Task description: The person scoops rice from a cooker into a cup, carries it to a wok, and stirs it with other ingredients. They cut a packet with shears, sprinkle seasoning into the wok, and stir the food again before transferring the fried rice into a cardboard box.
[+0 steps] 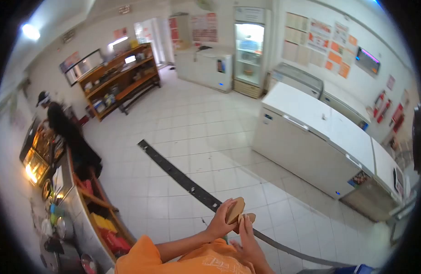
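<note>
My left hand (218,223) is closed round a tan, rounded flat piece (236,210) in front of my orange shirt (192,261), at the bottom middle of the head view. Close on its right, my right hand (248,235) has its fingers pressed against a second tan piece (251,217). The two pieces lie against each other, and my fingers partly cover them. What they are made of is too small to tell.
A long white chest freezer (302,150) stands at the right. A dark strip (174,173) runs across the tiled floor (210,160). At the left, a person in dark clothes (73,132) stands by a counter (89,205). A lit display fridge (249,55) is at the back.
</note>
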Action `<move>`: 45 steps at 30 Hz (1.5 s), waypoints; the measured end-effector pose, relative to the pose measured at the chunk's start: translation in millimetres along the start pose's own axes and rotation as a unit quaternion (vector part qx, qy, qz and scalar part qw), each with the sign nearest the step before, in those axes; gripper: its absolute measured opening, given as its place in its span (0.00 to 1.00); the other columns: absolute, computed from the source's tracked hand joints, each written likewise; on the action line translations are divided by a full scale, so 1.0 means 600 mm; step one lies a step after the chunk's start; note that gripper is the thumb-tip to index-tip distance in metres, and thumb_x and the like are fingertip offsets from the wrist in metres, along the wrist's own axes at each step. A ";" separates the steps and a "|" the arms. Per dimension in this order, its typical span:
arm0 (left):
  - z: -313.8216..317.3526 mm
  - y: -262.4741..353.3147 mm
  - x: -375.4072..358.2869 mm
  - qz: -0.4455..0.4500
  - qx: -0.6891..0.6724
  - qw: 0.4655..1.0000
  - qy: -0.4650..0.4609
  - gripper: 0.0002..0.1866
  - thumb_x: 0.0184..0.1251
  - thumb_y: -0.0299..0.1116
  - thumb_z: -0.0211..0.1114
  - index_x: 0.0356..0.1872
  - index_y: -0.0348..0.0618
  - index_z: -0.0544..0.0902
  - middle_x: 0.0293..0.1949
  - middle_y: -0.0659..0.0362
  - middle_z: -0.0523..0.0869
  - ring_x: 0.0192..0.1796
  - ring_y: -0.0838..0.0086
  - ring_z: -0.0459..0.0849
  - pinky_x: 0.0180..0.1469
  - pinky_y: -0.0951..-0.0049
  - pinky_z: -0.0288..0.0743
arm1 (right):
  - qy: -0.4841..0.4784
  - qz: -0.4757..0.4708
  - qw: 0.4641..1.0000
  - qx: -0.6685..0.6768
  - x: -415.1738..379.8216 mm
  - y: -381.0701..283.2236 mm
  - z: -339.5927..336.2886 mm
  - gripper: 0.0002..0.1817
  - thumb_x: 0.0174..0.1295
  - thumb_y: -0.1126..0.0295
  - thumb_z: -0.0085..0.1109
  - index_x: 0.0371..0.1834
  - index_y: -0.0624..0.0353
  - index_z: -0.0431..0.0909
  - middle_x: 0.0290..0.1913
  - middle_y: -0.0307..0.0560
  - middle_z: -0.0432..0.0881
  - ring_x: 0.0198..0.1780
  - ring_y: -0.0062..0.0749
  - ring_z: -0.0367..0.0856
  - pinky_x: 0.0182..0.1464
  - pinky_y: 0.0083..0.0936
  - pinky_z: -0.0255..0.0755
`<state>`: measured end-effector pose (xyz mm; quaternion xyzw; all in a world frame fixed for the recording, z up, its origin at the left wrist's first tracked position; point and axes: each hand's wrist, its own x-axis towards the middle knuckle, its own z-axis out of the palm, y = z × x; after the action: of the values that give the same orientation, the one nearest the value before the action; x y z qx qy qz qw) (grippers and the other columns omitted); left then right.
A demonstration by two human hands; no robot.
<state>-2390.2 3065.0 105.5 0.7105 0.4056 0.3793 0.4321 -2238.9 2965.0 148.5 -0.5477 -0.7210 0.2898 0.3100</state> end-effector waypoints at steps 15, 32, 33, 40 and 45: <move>0.766 0.163 0.439 -0.196 -0.324 0.686 -0.621 0.27 0.70 0.48 0.62 0.62 0.45 0.70 0.61 0.55 0.75 0.64 0.66 0.75 0.66 0.64 0.70 | 0.417 0.212 0.870 -0.157 -0.217 0.444 -0.575 0.16 0.55 0.76 0.62 0.48 0.54 0.80 0.43 0.44 0.83 0.46 0.43 0.82 0.46 0.34 0.77; 1.759 0.544 0.288 -0.327 0.061 0.316 -0.888 0.31 0.80 0.57 0.41 0.77 0.56 0.58 0.70 0.62 0.69 0.68 0.72 0.71 0.65 0.63 0.73 | 0.815 0.385 0.430 -0.052 -0.893 0.757 -0.942 0.17 0.69 0.58 0.60 0.51 0.59 0.77 0.37 0.44 0.80 0.37 0.34 0.79 0.42 0.27 0.73; 1.793 0.590 0.275 -0.325 0.063 0.313 -0.890 0.31 0.80 0.57 0.41 0.77 0.56 0.58 0.70 0.62 0.69 0.68 0.72 0.71 0.65 0.63 0.73 | 0.765 0.434 0.418 -0.227 -0.934 0.753 -0.989 0.18 0.67 0.59 0.61 0.55 0.57 0.77 0.42 0.50 0.83 0.44 0.46 0.80 0.51 0.36 0.75; 2.088 0.783 0.222 -0.191 -0.026 0.389 -0.901 0.33 0.80 0.54 0.43 0.79 0.52 0.51 0.74 0.57 0.63 0.72 0.67 0.66 0.69 0.61 0.67 | 0.539 0.380 0.751 0.025 -1.199 0.917 -1.243 0.29 0.71 0.57 0.55 0.70 0.60 0.66 0.50 0.54 0.79 0.56 0.46 0.75 0.59 0.37 0.68; 2.398 0.810 0.183 -0.224 -0.054 0.397 -0.889 0.33 0.80 0.53 0.46 0.79 0.53 0.53 0.75 0.59 0.61 0.75 0.67 0.62 0.71 0.61 0.64 | 0.568 0.398 0.719 0.051 -1.404 1.068 -1.412 0.34 0.71 0.57 0.55 0.74 0.63 0.58 0.56 0.57 0.77 0.57 0.47 0.77 0.60 0.36 0.69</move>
<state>-947.6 2579.0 86.9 0.5046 -0.0841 -0.5560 0.6551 -1024.8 2363.4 95.8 -0.8297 -0.1095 0.0574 0.5443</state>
